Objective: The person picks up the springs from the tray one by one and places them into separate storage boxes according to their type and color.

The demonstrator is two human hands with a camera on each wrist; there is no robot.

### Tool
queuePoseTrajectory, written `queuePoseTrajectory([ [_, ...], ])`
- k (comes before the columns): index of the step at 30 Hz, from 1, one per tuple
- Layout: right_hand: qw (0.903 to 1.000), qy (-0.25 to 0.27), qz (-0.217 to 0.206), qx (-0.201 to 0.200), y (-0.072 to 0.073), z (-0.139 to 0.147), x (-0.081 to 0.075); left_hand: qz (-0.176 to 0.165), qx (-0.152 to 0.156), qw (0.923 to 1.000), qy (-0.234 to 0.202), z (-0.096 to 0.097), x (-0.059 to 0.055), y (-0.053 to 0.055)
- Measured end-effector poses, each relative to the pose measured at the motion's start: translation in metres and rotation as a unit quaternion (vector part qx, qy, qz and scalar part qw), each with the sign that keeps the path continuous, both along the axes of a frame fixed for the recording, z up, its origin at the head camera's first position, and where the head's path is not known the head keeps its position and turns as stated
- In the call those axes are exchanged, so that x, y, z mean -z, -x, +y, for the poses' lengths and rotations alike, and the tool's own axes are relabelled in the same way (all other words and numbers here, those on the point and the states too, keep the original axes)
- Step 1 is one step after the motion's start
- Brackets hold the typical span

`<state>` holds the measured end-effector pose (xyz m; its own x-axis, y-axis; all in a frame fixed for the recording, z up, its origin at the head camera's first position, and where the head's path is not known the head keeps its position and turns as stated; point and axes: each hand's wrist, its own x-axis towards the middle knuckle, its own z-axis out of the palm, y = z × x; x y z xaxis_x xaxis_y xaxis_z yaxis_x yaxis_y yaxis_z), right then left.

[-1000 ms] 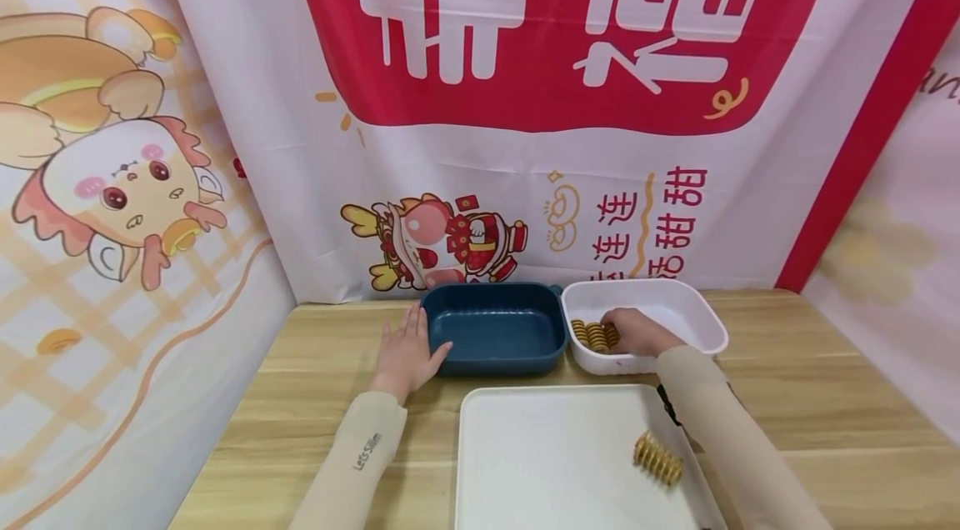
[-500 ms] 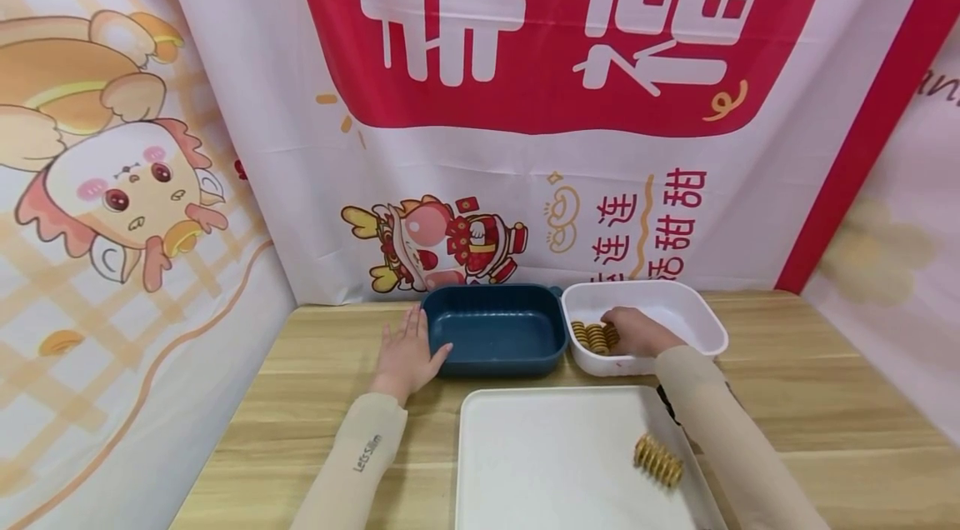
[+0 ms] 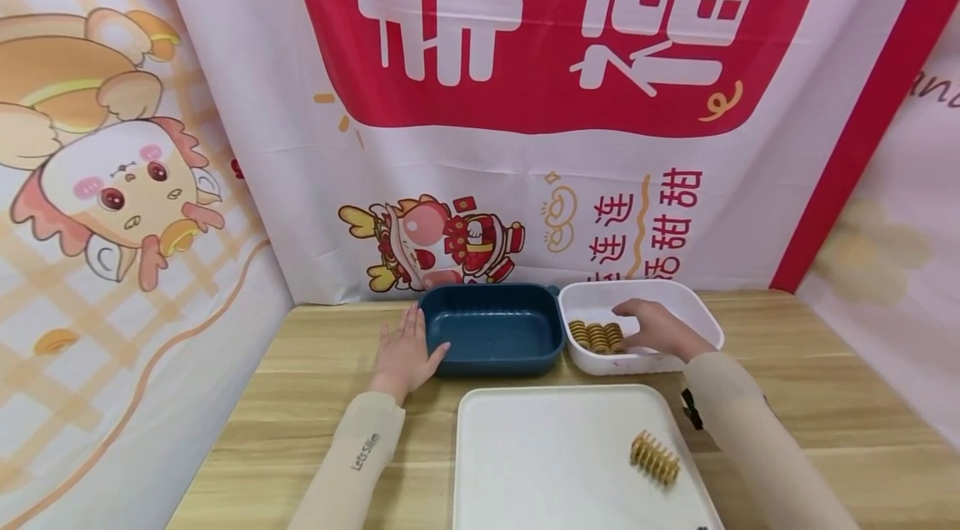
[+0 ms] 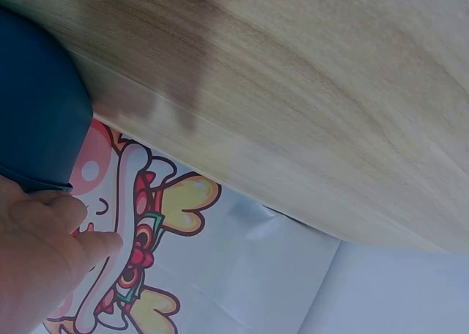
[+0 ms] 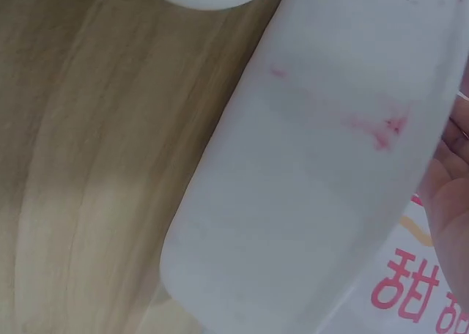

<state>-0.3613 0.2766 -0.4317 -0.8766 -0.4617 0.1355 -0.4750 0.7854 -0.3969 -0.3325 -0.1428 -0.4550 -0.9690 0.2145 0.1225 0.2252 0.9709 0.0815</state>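
Note:
Three brass-coloured coil springs (image 3: 597, 337) lie side by side at the left end of the white bin (image 3: 693, 317). My right hand (image 3: 656, 326) is inside that bin, just right of the springs, its fingers loosely bent with nothing held. In the right wrist view the bin's outer wall (image 5: 293, 180) covers most of this hand (image 5: 451, 195). My left hand (image 3: 403, 355) rests with extended fingers against the left end of the dark blue bin (image 3: 491, 338). Another coil spring (image 3: 655, 457) lies on the white tray (image 3: 540, 447).
The two bins stand side by side at the back of the wooden table (image 3: 262, 405), against a printed cloth (image 3: 300, 205). The tray lies in front of them, between my forearms. A small dark thing (image 3: 702, 527) shows at the tray's bottom edge.
My right hand has let go of the rightmost spring in the white bin and shifted right, uncovering it. The left hand stays at the blue bin.

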Motion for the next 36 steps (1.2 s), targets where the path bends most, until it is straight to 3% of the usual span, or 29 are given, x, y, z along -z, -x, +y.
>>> queuePoseTrajectory([
  [6,0.9995,0.020,0.011,-0.022,-0.018,0.000,-0.008,0.004,0.003,1.0000,-0.008,0.000,-0.002,0.000],
  [15,0.9963,0.053,0.031,-0.061,-0.058,-0.004,-0.020,-0.002,0.001,0.9999,-0.012,-0.001,0.002,0.002],
  [21,0.9910,0.051,0.050,-0.113,-0.083,-0.008,-0.021,-0.001,0.002,0.9998,-0.018,-0.002,0.004,0.004],
  [28,0.9844,0.024,-0.004,-0.174,-0.107,-0.012,-0.028,0.007,0.007,0.9999,-0.012,-0.004,0.009,0.006],
  [31,0.9784,0.027,-0.025,-0.203,-0.116,-0.013,-0.027,0.003,0.003,0.9999,-0.010,-0.004,0.006,0.004],
  [36,0.9736,0.027,-0.080,-0.212,-0.129,-0.013,-0.021,-0.008,0.000,1.0000,-0.005,-0.001,0.000,0.000],
])
